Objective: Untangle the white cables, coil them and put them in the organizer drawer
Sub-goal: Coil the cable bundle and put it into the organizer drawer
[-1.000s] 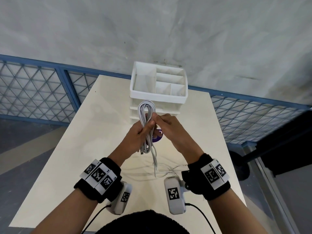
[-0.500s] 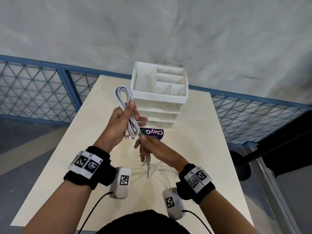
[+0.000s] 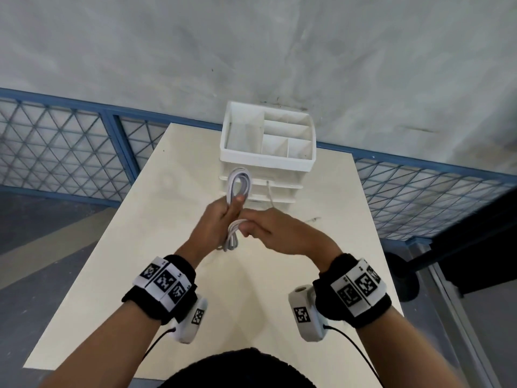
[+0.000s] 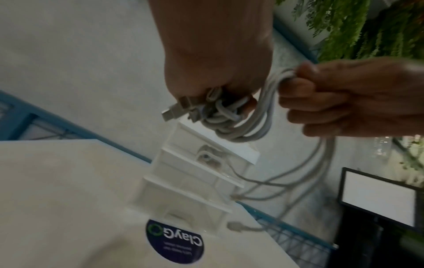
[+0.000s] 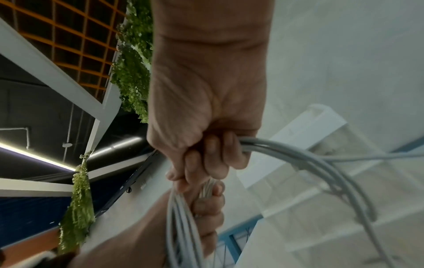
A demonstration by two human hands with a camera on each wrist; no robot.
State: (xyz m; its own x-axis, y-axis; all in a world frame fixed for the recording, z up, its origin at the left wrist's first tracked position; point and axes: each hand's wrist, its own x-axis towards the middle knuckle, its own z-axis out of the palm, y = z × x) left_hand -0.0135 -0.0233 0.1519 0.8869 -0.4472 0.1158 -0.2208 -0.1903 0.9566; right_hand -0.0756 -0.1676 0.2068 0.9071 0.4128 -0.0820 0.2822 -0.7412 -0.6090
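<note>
A coil of white cable (image 3: 238, 182) stands upright in my left hand (image 3: 223, 217), which grips it round the middle in front of the white organizer (image 3: 268, 161). Its lower loops (image 3: 232, 239) hang below the fist. My right hand (image 3: 263, 229) is curled round loose strands at the coil's waist, touching the left hand. In the left wrist view the bundle (image 4: 231, 123) is knotted under my left hand (image 4: 218, 72), a USB plug (image 4: 171, 113) sticks out, and my right hand (image 4: 344, 101) pulls strands (image 4: 321, 163) sideways. The right wrist view has my right hand (image 5: 206, 150) fisted on grey-white strands (image 5: 309, 163).
The organizer's stacked clear drawers (image 4: 195, 174) face me, with open compartments on top (image 3: 282, 135). A thin white strand (image 3: 270, 193) shows in front of them. A round purple sticker (image 4: 175, 241) lies on the pale table (image 3: 167, 247). Blue mesh fencing (image 3: 70, 147) borders the table.
My left hand has carried the coil rightwards, back in front of the organizer. My right hand has risen from near the table to the coil's waist, and the loose tail no longer trails down.
</note>
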